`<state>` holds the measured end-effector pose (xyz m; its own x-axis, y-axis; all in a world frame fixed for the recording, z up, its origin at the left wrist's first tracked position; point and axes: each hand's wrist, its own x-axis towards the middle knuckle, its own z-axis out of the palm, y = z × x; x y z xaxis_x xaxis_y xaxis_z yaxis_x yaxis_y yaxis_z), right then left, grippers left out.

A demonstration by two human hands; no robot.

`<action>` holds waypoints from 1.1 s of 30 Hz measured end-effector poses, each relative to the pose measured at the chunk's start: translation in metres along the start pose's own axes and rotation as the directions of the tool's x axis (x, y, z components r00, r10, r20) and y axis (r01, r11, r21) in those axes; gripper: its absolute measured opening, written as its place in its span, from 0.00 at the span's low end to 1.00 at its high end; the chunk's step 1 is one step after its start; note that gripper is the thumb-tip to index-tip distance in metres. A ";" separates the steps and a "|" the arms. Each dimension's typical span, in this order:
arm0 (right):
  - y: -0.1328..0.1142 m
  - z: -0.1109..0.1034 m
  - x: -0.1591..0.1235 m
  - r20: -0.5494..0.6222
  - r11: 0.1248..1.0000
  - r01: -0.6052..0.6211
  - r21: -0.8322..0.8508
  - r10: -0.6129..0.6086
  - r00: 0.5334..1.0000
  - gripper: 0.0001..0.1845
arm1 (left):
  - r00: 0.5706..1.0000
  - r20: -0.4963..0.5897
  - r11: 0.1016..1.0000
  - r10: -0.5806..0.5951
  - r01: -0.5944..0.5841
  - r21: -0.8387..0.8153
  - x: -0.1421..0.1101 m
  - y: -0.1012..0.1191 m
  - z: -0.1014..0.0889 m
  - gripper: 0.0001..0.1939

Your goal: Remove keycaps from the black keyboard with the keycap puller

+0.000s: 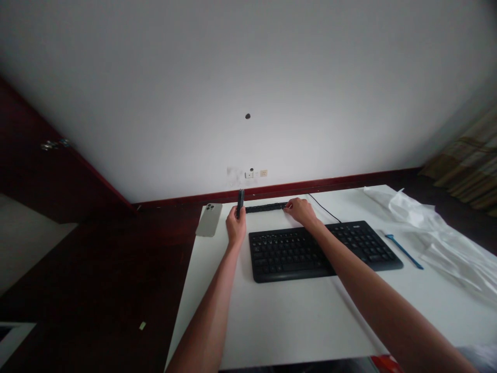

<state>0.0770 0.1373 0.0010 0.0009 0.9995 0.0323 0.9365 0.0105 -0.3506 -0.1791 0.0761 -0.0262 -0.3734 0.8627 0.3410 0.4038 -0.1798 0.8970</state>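
Observation:
Upright in my left hand [236,226] is a narrow black bar [240,203], its fingers wrapped round the lower part; its exact kind does not show. My right hand [301,211] is closed in a pinch at the right end of a long, lumpy black strip [266,208] lying along the table's far side. Whatever sits between those fingertips is hidden. Nearer to me, a black keyboard [289,256] rests on the table, partly covered by my right forearm.
Left of my left hand lies a pale phone [209,220], face down at the white table's edge [194,280]. A thin cable [324,208] runs behind the keyboard. On the right are a blue stick-like tool [404,252] and crumpled white plastic wrapping [446,246]. A wall with sockets [263,173] stands beyond.

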 end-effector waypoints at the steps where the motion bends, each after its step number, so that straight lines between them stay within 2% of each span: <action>1: 0.000 0.000 0.000 0.001 1.000 0.008 0.008 -0.008 1.000 0.11 | 1.000 -0.001 1.000 0.001 -0.001 0.004 0.000 -0.001 0.000 0.18; 4: 0.006 -0.007 -0.003 0.015 0.997 0.055 0.045 -0.056 0.998 0.11 | 1.000 -0.009 1.000 0.006 -0.006 0.002 0.001 -0.004 0.001 0.18; 7: 0.020 -0.024 -0.013 0.035 0.989 0.121 0.090 -0.125 0.992 0.10 | 1.000 -0.016 1.000 0.010 -0.010 -0.008 0.002 -0.006 0.002 0.18; 10: 0.045 -0.048 -0.035 0.043 0.977 0.180 0.117 -0.186 0.982 0.12 | 1.000 -0.014 1.000 0.007 -0.007 0.000 0.002 -0.005 0.001 0.19; 12: 0.062 -0.064 -0.054 0.053 0.954 0.262 0.145 -0.272 0.961 0.13 | 1.000 -0.008 1.000 0.005 -0.005 0.008 0.001 -0.003 0.001 0.19; 15: 0.083 -0.082 -0.082 0.140 0.940 0.291 0.177 -0.317 0.938 0.14 | 1.000 -0.002 1.000 0.000 0.000 0.016 0.000 -0.001 0.000 0.19; 20: 0.091 -0.087 -0.104 0.197 0.938 0.330 0.107 -0.345 0.918 0.13 | 1.000 0.007 1.000 -0.002 0.002 0.013 -0.001 0.001 -0.001 0.19; 24: 0.086 -0.084 -0.099 0.207 0.934 0.328 0.142 -0.352 0.913 0.09 | 1.000 -0.007 1.000 -0.008 0.009 0.021 -0.002 0.002 -0.002 0.20; 29: 0.078 -0.077 -0.072 0.157 0.923 0.258 0.285 -0.311 0.937 0.10 | 1.000 -0.006 1.000 -0.010 0.010 0.027 -0.001 0.001 -0.002 0.20; 33: 0.068 -0.062 -0.040 0.179 0.965 0.189 0.181 -0.222 0.958 0.10 | 1.000 -0.006 1.000 0.009 -0.008 0.025 -0.001 0.000 -0.001 0.20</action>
<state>0.1622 0.0958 0.0344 -0.2696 0.9611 -0.0593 0.8404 0.2048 -0.5017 -0.1792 0.0750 -0.0258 -0.3751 0.8582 0.3505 0.4276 -0.1753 0.8868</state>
